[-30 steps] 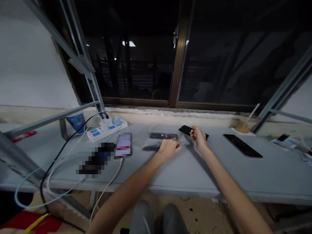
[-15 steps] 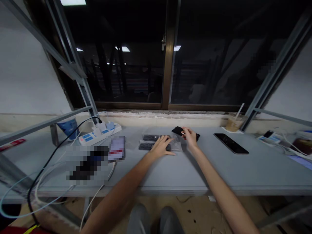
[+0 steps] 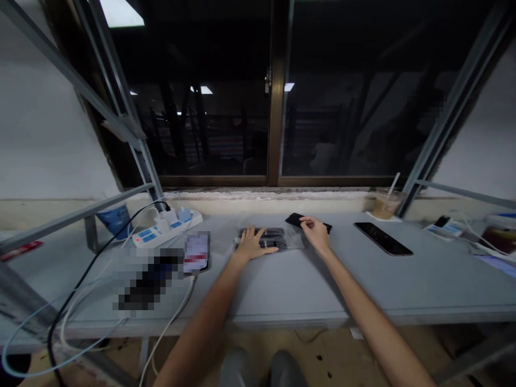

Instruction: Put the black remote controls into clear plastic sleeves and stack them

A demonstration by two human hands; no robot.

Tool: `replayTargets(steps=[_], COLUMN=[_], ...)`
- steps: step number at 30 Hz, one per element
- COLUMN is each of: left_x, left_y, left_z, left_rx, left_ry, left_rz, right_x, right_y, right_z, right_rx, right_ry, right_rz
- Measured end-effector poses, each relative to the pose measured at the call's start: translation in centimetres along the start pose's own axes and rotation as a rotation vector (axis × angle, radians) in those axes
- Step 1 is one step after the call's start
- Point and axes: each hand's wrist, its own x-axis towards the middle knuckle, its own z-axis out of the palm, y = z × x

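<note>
My left hand point(image 3: 252, 246) lies with fingers spread over dark flat pieces point(image 3: 275, 232) in clear plastic wrapping point(image 3: 296, 240) on the desk. What those pieces are is partly hidden by the hand. To the right, my right hand point(image 3: 316, 234) has its fingers bent together at a thin black flat rectangular piece point(image 3: 294, 219). The fingertips press on its upper face near the middle, and the hand covers part of it. Farther right a black smartphone point(image 3: 382, 238) lies flat, apart from both hands.
On the left of the grey desk point(image 3: 282, 293) are a white power strip point(image 3: 167, 228) with plugs and cables, a lit phone point(image 3: 196, 250), a blurred dark object and a blue cup point(image 3: 114, 219). An iced drink point(image 3: 385, 204) with a straw stands back right. Metal posts flank the window.
My left hand has shifted left over the wrapped pieces, fingers still spread. My right hand has come down slightly on the black piece. The camera view has tilted a little.
</note>
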Motion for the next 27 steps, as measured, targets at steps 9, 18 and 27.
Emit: replayTargets(steps=[9,18,27], left_x=[1.4,1.9,2.0], left_y=[0.8,0.5,-3.6], left_z=[1.8,1.6,-0.8], left_rx=[0.163,0.052,0.062], left_ry=[0.261,0.268,0.485], left_rz=[0.026,-0.055,-0.437], right_x=[0.0,0.4,0.4], right_y=[1.0,2.3,2.6], right_z=[0.7,0.2,-0.2], right_rx=[-0.132,-0.498,-0.657], right_ry=[-0.113,-0.081,-0.055], right_rz=[-0.183,-0.154,-0.030])
